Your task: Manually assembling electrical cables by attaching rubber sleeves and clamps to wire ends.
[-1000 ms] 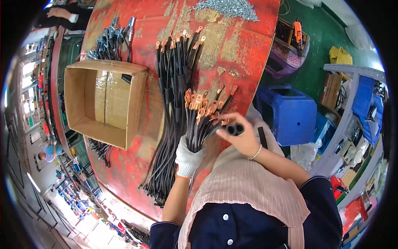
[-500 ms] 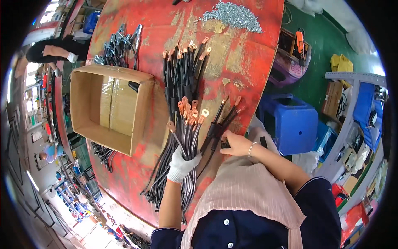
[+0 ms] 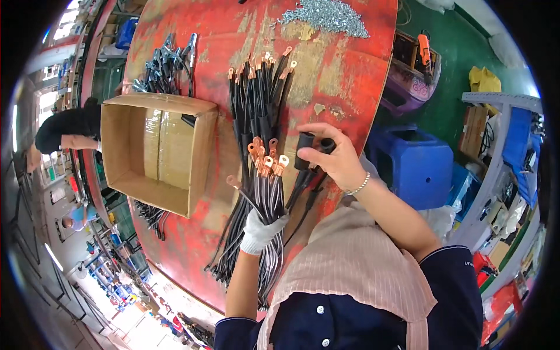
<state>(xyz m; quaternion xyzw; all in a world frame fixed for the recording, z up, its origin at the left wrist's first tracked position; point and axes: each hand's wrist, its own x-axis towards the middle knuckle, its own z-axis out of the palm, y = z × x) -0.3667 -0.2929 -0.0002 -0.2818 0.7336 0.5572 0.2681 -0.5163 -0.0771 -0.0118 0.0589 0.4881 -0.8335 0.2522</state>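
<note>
My left hand, in a white glove, is closed round a bundle of dark cables whose copper ring lugs point away from me. One lugged cable slants out to the left of the bundle. Bare, my right hand pinches a short black tube between thumb and fingers. A second black tube end shows against its palm. Below that hand lie a few black cables, partly hidden by it. Farther off, another bundle of black cables with copper lugs rests on the red table.
An open cardboard box stands at the left. Behind it lie metal clamps on cables. A heap of small metal parts is at the far edge. Blue and purple stools stand right of the table. Another person is at far left.
My right hand has risen from beside the right-hand cables, moving away from me, and now shows black tubes in its grip. My left hand keeps its hold on the cables.
</note>
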